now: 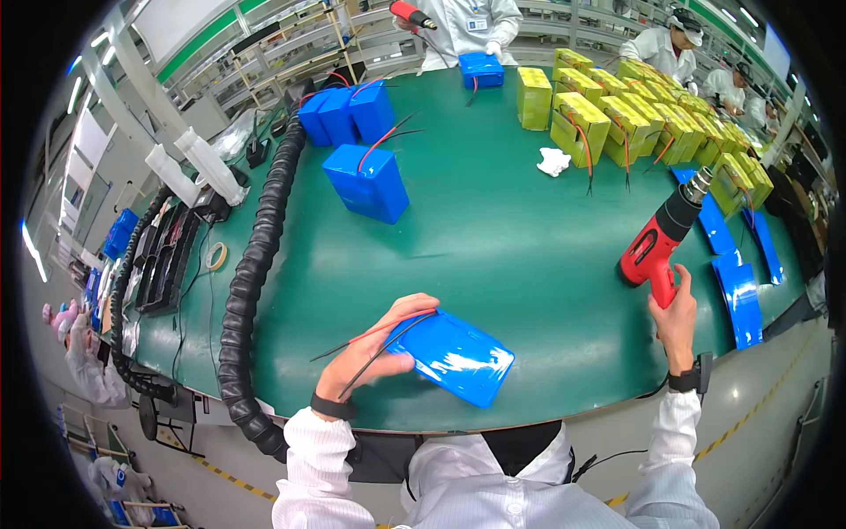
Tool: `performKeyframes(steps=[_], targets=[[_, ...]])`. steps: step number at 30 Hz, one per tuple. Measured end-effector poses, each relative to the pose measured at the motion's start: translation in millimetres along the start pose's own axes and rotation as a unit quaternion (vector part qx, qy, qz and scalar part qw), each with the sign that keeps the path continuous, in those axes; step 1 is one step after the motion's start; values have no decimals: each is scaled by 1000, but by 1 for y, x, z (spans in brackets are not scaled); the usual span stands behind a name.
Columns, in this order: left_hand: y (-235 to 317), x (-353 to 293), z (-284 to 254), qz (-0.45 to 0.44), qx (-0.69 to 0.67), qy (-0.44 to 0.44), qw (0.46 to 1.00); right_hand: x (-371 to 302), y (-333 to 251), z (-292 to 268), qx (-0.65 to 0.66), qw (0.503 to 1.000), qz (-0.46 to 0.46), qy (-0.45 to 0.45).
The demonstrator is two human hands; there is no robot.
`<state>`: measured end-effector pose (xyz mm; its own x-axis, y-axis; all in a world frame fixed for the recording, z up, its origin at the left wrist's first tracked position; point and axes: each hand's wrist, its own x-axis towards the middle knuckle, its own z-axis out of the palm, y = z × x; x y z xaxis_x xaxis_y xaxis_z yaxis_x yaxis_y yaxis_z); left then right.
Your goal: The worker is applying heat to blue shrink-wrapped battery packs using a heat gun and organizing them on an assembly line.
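Note:
My left hand (363,360) is closed on one end of a blue-wrapped battery pack (463,355), tilted above the near part of the table. Its red and black wires trail left across my wrist. At the right, my right hand (675,322) grips the handle of a red and black heat gun (659,238), whose metal nozzle points up and away from the pack. Farther off, another blue pack (366,183) stands alone, with several more blue packs (337,119) behind it.
A black ribbed hose (256,256) runs along the left of the green table (529,264). Yellow packs (579,128) with wires fill the far right. Blue wrap sleeves (738,295) lie beside the heat gun. Across the table, a person (467,31) holds a blue pack and another heat gun.

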<state>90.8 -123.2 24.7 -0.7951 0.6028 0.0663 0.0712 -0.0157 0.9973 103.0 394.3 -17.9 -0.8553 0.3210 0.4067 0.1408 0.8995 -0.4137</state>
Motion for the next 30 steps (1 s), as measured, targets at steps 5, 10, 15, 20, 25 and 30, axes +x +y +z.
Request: performKeyframes(steps=[5,10,15,20,25,30], targets=[[-8,-3,13,88,191,55,976,-18,13,-27,277,960,-29,-24],[-22,2,43,128,206,151,958,-27,11,-80,524,850,-43,26],[-31,11,84,130,268,306,904,-15,-22,-117,687,723,-72,6],[-32,24,111,138,298,376,866,-30,-55,-144,574,818,12,35],[-21,20,106,149,257,357,886,-40,-28,-149,499,866,42,9],[14,19,85,171,374,292,864,-54,-54,-163,510,859,-32,31]])
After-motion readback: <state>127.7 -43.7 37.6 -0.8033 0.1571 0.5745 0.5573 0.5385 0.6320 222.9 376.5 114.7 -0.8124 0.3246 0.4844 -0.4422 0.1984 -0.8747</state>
